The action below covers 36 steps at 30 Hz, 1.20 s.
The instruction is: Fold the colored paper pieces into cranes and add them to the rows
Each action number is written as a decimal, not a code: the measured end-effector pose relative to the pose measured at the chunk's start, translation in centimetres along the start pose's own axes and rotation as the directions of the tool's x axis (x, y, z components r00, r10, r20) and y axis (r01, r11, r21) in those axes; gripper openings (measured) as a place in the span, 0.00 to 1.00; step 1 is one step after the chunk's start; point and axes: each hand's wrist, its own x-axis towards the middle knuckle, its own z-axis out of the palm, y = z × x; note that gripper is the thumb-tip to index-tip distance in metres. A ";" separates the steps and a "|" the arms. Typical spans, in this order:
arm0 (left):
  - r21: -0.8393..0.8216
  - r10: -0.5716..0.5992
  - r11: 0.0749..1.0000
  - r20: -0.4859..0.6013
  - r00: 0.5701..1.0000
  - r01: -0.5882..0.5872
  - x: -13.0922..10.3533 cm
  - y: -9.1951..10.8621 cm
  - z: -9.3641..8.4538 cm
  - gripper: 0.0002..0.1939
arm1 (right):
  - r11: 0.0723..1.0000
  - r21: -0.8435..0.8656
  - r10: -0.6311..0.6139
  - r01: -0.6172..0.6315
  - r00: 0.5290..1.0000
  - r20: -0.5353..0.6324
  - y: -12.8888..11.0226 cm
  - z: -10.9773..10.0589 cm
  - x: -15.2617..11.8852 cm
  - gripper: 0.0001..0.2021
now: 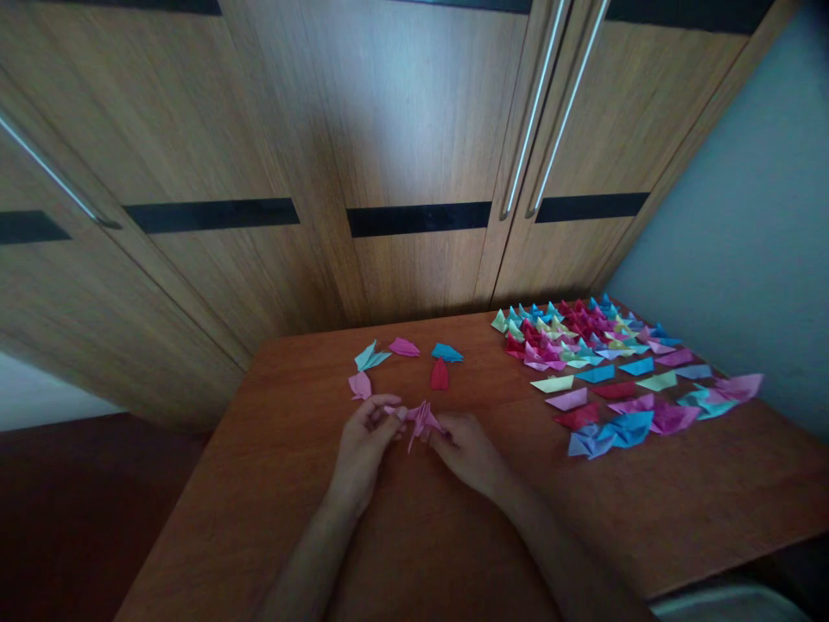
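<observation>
A pink origami crane [423, 418] is held up between my two hands, just above the wooden table [272, 484]. Fingers and thumb of my left hand [368, 441] pinch one side of it. My right hand [470, 449] grips the opposite side, its fingers partly hidden behind the thumb. Close beyond the hands lie several small folded papers: a light pink one [360, 385], a pale turquoise one [371, 356], a brighter pink one [404, 347], a blue one [446, 352] and a red one [439, 375].
On the table's right side stand many small folded paper boats [570, 333] in packed rows. Nearer are flat folded strips [596, 373] and larger crumpled-looking paper pieces [612, 434]. A wooden wardrobe [414, 285] borders the far edge, with a pale wall [731, 216] at right.
</observation>
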 end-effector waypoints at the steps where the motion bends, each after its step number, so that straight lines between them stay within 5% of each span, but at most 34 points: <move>1: 0.105 0.057 0.993 -0.014 0.998 -0.055 0.1 0.1 -0.2 0.14 | 1.000 0.015 -0.011 0.010 0.999 0.033 -0.1 -0.2 -0.1 0.12; 4: 0.396 0.137 0.903 0.098 0.986 -0.165 0.3 0.5 -1.1 0.13 | 0.996 0.083 -0.051 0.040 0.989 0.141 -0.5 -1.1 -0.3 0.14; 6: 0.513 0.060 0.838 0.254 0.965 -0.187 0.3 0.8 -1.7 0.07 | 0.988 0.153 -0.063 0.032 0.976 0.209 -0.6 -1.6 -0.5 0.17; 11: 0.454 -0.190 0.886 0.551 0.812 -0.101 -0.3 1.8 -2.4 0.10 | 0.932 0.356 -0.058 -0.066 0.943 0.327 0.0 -2.3 -0.5 0.16; 14: 0.400 -0.243 0.916 0.609 0.755 -0.028 -0.7 2.4 -2.3 0.09 | 0.884 0.451 -0.059 -0.123 0.928 0.369 0.1 -2.5 -0.5 0.13; 19: 0.322 -0.242 0.946 0.617 0.749 0.040 -1.2 2.6 -1.8 0.09 | 0.794 0.558 -0.073 -0.242 0.873 0.483 -0.4 -2.9 -0.8 0.14; 24: 0.088 -0.106 0.994 0.565 0.819 0.068 -1.5 2.0 -1.5 0.13 | 0.650 0.738 -0.062 -0.183 0.955 0.291 -0.4 -2.2 -0.9 0.17; 29: -0.117 -0.048 0.986 0.480 0.876 0.119 -1.7 1.2 -0.6 0.15 | 0.447 0.881 -0.007 -0.152 0.985 0.174 -0.8 -1.0 -0.9 0.14; 33: -0.096 -0.055 0.990 0.430 0.901 0.106 -1.8 1.3 -0.3 0.15 | 0.408 0.907 0.037 -0.105 0.994 0.098 -1.1 -0.9 -0.9 0.11; 36: -0.050 -0.082 0.992 0.463 0.883 0.119 -1.8 1.8 -0.6 0.15 | 0.373 0.915 0.046 -0.155 0.988 0.148 -0.9 -1.3 -1.0 0.11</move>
